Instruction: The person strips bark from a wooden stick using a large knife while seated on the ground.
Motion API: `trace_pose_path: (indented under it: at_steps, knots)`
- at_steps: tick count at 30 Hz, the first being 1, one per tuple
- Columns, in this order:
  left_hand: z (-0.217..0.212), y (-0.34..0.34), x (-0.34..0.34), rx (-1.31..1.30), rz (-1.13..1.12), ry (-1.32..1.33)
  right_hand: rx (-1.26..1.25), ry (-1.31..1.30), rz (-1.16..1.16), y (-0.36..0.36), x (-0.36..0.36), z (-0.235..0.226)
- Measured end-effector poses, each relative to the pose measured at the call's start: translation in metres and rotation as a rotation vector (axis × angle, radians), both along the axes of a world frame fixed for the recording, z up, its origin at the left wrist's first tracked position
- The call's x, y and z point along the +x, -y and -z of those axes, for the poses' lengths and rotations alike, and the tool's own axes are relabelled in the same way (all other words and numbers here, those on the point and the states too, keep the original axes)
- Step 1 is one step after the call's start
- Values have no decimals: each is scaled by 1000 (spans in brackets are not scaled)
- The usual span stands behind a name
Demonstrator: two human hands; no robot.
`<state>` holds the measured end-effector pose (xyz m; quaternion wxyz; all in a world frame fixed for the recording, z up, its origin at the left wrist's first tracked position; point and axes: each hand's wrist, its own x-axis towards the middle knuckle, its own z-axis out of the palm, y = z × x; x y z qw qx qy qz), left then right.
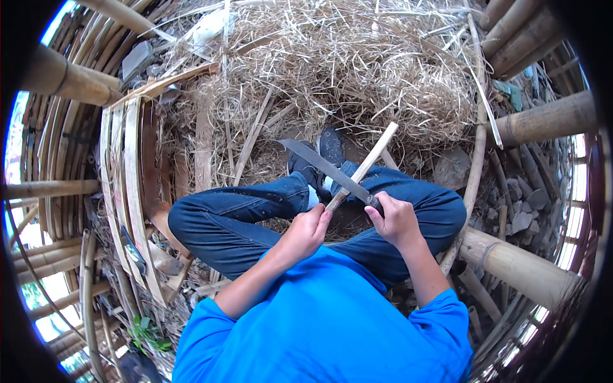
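Over the bent legs (220, 220), the left hand (306, 228) clasps a wooden stick (375, 149) by its near end and the right hand (397, 221) grips a knife (318, 162) crossing it, with straw (357, 64) heaped far, slats (133, 185) left, a bamboo pole (520, 265) right.

Brown straw-littered dirt floor (271, 161). Heap of dry tan straw (345, 70) at 12 o'clock. Wall of tan round bamboo poles (56, 131) at 10. Pale flat wooden slats (135, 182) at 9. Thick tan bamboo pole (520, 262) at 4, grey angular stones (521, 222) at 3. Daylight through bright wall gaps (575, 223), 9 and 3.
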<state>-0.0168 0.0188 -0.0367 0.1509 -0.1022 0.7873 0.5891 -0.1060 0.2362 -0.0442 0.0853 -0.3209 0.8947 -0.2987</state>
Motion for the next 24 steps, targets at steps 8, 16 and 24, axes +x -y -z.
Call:
trace_pose_path:
  at_steps: [8,16,24]
  knots:
    - [-12,0,1,-59,8,10,29,-69,-20,-5,-15,5]
    - [-23,6,-4,-58,-37,18,-23,-101,3,17,-7,0]
    - [-30,10,-6,-70,-26,6,-7,-125,8,17,-26,-14]
